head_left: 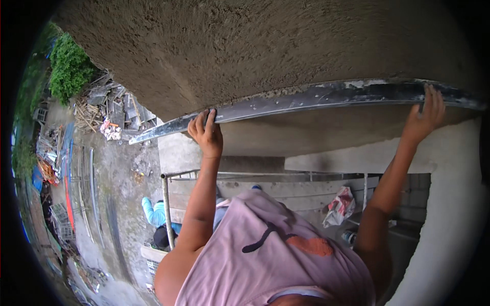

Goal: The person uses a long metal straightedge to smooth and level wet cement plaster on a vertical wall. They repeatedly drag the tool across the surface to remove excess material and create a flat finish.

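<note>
A long dark metal straightedge (306, 101), smeared with pale mortar, lies along the rough, wet plaster (240, 46) of the wall. My left hand (206, 133) grips it toward its left end, fingers curled over the edge. Farther along to the right, my right hand (427, 115) holds the same bar, with its fingertips up on the bar's face. A ridge of mortar sits along the bar's upper edge. Below the bar, a smoother grey band (286, 135) of plaster shows.
Under me are scaffold planks (301, 191) with a metal rail (167, 214) at the left. A red and white sack (339, 206) lies on the right. Down on the ground are a person in light blue (153, 211), piled scrap timber (92, 112) and a leafy tree (70, 60).
</note>
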Action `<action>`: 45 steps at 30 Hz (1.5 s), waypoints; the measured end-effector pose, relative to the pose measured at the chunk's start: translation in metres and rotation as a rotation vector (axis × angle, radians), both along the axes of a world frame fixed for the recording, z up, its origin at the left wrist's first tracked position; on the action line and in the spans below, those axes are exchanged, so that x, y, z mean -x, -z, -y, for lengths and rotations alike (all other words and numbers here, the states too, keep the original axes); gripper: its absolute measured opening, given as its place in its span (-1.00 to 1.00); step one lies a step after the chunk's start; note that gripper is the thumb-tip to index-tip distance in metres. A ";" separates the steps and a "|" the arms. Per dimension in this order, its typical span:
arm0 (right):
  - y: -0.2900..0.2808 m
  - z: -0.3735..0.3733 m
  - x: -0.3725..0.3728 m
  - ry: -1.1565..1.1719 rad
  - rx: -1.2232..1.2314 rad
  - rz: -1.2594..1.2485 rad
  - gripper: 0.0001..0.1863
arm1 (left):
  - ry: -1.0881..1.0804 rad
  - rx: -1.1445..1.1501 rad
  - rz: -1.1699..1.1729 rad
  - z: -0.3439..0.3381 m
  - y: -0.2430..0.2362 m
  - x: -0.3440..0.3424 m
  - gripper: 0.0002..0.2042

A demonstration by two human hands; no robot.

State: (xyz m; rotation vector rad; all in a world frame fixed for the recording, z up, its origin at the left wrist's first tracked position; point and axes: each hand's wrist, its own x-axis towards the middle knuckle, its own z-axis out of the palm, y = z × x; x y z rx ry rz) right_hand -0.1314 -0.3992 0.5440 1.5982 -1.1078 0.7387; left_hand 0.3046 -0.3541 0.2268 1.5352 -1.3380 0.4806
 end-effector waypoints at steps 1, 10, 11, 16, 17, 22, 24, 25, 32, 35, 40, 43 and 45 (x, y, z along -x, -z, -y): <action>0.009 0.003 -0.001 -0.016 0.004 0.026 -0.47 | -0.008 -0.001 -0.008 -0.001 0.007 0.000 -0.59; 0.017 0.002 -0.005 0.000 0.002 0.054 -0.45 | -0.019 -0.052 -0.092 0.001 0.016 0.011 -0.56; 0.016 0.002 -0.006 -0.003 0.002 0.046 -0.45 | -0.025 -0.068 -0.099 0.001 0.018 0.013 -0.56; 0.020 0.000 -0.011 0.030 -0.032 0.038 -0.47 | -0.068 -0.133 -0.136 -0.002 0.021 0.026 -0.58; 0.020 0.000 -0.007 0.038 -0.039 0.010 -0.45 | -0.080 -0.156 -0.137 -0.001 0.023 0.030 -0.59; 0.041 -0.013 -0.008 0.070 -0.145 -0.014 -0.43 | -0.065 -0.210 -0.173 -0.012 0.052 0.038 -0.59; 0.035 -0.017 -0.001 0.098 -0.118 -0.031 -0.44 | -0.068 -0.198 -0.165 -0.016 0.055 0.038 -0.59; 0.025 -0.020 0.008 0.117 -0.092 -0.042 -0.45 | -0.064 -0.149 -0.137 -0.019 0.041 0.039 -0.57; -0.085 -0.021 0.072 0.062 0.071 -0.151 -0.47 | 0.035 0.059 -0.081 -0.010 -0.068 0.065 -0.53; -0.107 -0.018 0.054 0.081 0.154 -0.133 -0.58 | 0.090 0.131 -0.089 -0.002 -0.091 0.079 -0.51; -0.101 -0.018 0.058 -0.013 0.013 0.030 -0.53 | 0.078 0.107 -0.078 0.004 -0.076 0.096 -0.52; -0.084 -0.024 0.059 -0.038 0.037 0.036 -0.50 | 0.084 0.137 -0.058 0.004 -0.051 0.099 -0.54; -0.066 -0.024 0.058 -0.028 0.058 0.062 -0.50 | 0.087 0.091 -0.068 0.003 -0.034 0.101 -0.56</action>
